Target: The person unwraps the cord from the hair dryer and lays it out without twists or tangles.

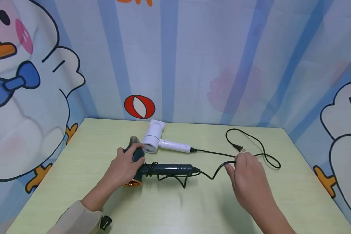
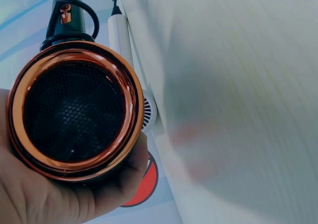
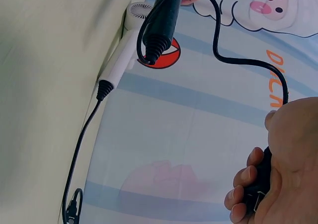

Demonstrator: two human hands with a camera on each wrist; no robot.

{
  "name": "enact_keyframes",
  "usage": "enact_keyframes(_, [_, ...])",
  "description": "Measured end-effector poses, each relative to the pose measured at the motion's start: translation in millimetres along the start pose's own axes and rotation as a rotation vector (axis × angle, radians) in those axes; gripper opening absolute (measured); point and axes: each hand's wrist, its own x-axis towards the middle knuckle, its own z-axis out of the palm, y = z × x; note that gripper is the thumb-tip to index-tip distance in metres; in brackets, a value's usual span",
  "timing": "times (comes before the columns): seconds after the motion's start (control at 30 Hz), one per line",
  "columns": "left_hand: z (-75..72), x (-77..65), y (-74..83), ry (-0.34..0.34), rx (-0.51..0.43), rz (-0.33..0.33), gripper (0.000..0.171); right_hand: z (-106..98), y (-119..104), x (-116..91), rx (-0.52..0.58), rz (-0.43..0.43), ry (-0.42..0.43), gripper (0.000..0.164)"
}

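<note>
My left hand (image 1: 124,165) grips the head of a dark green hair dryer (image 1: 169,169), thumb and fingers spread around its barrel. Its copper-rimmed end (image 2: 74,110) faces the left wrist camera, and the handle points right. A black cord (image 1: 213,177) is looped around the handle's base and hangs loosely beneath it. Further along, my right hand (image 1: 251,182) holds this cord with curled fingers. In the right wrist view, a black plug-like end (image 3: 256,189) with a metallic glint shows in the palm, partly hidden by the fingers.
A white hair dryer (image 1: 175,146) lies behind the dark one on the pale wooden table (image 1: 193,211). Its black cord runs right and loops back, with its plug (image 1: 238,148) lying near my right hand. A cartoon-printed curtain (image 1: 190,65) stands behind the table.
</note>
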Motion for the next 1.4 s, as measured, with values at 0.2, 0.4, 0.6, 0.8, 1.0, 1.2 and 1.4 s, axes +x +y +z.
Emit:
enact_keyframes(0.2, [-0.4, -0.3, -1.8, -0.009, -0.001, -0.010, 0.045, 0.9, 0.2, -4.5, -0.003, -0.012, -0.034, 0.045])
enact_keyframes(0.4, [-0.3, -0.3, -2.5, -0.003, 0.002, -0.008, 0.045, 5.6, 1.4, -9.3, -0.015, -0.033, -0.070, 0.038])
enact_keyframes(0.6, [-0.9, -0.8, -1.6, -0.004, -0.002, -0.001, 0.045, 13.9, 3.9, -14.3, -0.034, -0.027, -0.115, 0.038])
enact_keyframes(0.8, [-1.4, -1.4, -0.2, -0.003, -0.007, 0.000, 0.045, 20.4, 8.0, -15.8, -0.059, -0.004, -0.154, 0.039])
enact_keyframes(1.0, [-1.5, -2.2, 0.5, -0.011, -0.009, -0.010, 0.045, 21.8, 11.9, -16.3, -0.071, 0.018, -0.216, 0.037])
enact_keyframes(1.2, [-1.3, -1.7, 0.5, -0.007, 0.000, -0.011, 0.045, 22.2, 19.9, -18.0, -0.075, 0.022, -0.255, 0.034])
enact_keyframes(1.4, [-1.2, -1.4, -0.1, -0.010, -0.003, -0.007, 0.045, 21.8, 31.9, -22.3, -0.083, 0.019, -0.285, 0.034])
